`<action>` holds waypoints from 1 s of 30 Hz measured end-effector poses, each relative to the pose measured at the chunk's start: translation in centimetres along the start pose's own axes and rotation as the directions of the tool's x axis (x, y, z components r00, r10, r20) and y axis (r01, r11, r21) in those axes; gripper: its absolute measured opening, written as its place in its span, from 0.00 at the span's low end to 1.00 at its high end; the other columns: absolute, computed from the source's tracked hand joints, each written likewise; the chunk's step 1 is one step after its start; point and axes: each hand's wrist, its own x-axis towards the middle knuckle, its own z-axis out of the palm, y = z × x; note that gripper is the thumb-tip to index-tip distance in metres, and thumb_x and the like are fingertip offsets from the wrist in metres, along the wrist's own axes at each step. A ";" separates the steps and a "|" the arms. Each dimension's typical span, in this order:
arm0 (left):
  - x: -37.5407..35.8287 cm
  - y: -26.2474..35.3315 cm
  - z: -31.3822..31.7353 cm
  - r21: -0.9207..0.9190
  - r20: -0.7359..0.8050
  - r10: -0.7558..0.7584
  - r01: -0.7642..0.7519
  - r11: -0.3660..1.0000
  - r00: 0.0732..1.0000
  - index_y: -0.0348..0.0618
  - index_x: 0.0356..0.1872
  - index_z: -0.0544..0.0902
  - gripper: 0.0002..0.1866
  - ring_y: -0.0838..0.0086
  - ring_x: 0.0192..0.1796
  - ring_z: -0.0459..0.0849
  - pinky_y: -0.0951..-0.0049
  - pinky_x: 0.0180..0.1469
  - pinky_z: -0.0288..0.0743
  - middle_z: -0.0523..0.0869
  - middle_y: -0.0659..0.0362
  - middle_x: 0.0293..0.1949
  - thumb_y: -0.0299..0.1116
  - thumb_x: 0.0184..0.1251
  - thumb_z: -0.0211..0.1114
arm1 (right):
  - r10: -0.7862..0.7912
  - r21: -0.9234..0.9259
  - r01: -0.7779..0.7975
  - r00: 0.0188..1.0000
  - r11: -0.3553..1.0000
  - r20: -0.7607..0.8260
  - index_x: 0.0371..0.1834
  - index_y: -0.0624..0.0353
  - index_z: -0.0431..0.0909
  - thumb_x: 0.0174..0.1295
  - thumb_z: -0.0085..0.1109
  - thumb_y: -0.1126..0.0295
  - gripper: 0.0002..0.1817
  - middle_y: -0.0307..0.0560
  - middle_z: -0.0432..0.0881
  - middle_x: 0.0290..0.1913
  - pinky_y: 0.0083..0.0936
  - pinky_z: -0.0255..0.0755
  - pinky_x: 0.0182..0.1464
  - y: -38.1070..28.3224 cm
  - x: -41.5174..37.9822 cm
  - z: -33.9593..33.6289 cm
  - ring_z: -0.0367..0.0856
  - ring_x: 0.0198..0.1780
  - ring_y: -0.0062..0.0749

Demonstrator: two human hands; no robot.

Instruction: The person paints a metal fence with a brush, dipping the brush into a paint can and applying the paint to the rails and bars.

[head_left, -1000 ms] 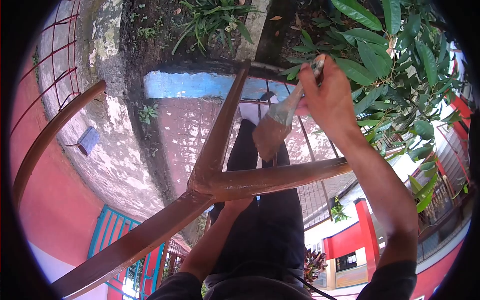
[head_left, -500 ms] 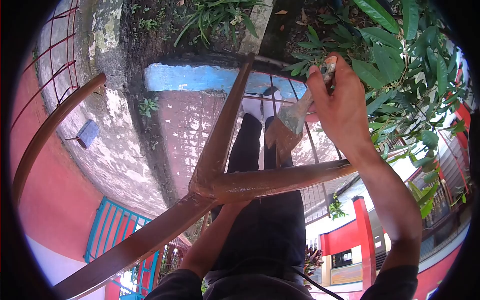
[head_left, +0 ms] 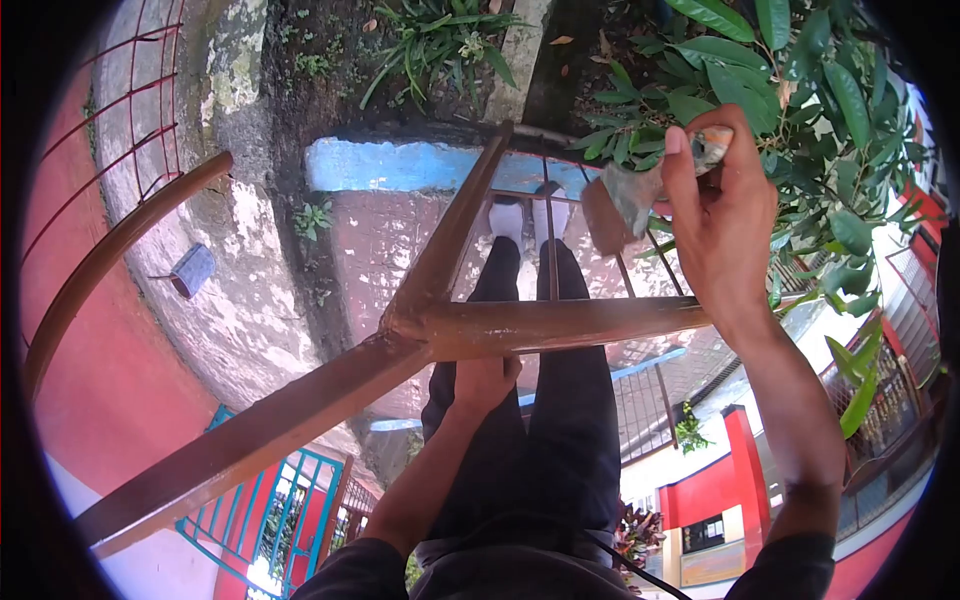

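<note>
My right hand is closed around the handle of a paintbrush. The brush points left and down, its wide bristles brown and apart from the pipe. Below the brush runs a brown metal pipe, joined to an upright brown bar and a thick bar slanting to the lower left. My left hand is just beneath the joint, close against the pipe. Its fingers are mostly hidden behind the pipe, so its grip does not show.
Leafy branches crowd close to my right hand. Thin brown rods stand beyond the pipe. On the left are a curved brown rail, a small blue-grey block and a teal gate. A blue-edged ledge lies past my feet.
My right hand has lifted the paintbrush up and to the right, farther from the pipe. My left hand now shows more below the pipe. The whole view has shifted slightly.
</note>
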 end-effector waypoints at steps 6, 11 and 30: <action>-1.7 -2.2 -0.1 -0.042 0.143 0.009 -0.003 0.999 0.990 0.46 0.38 0.79 0.12 0.51 0.46 0.84 0.48 0.48 0.74 0.87 0.56 0.35 0.35 0.65 0.76 | 0.139 0.582 0.162 0.889 0.797 -0.437 0.55 0.66 0.76 0.88 0.55 0.64 0.14 0.51 0.83 0.48 0.39 0.95 0.44 -1.9 -5.3 -3.1 0.92 0.51 0.39; -7.2 -8.8 3.3 -0.053 0.299 -0.012 0.029 0.998 0.954 0.49 0.40 0.79 0.13 0.51 0.45 0.83 0.48 0.49 0.75 0.87 0.56 0.36 0.37 0.66 0.77 | 0.534 0.775 0.165 0.638 0.609 -0.555 0.65 0.68 0.73 0.88 0.55 0.54 0.24 0.59 0.80 0.57 0.39 0.82 0.61 -1.8 -16.6 -6.0 0.85 0.58 0.44; -19.1 -17.8 5.3 -0.058 0.322 0.077 -0.061 0.996 0.944 0.45 0.43 0.81 0.12 0.52 0.39 0.83 0.49 0.44 0.76 0.84 0.57 0.26 0.35 0.69 0.77 | 0.591 0.905 -0.211 0.698 -0.370 0.405 0.77 0.69 0.72 0.75 0.50 0.83 0.27 0.50 0.81 0.54 0.23 0.76 0.49 3.6 -44.0 16.9 0.80 0.46 0.30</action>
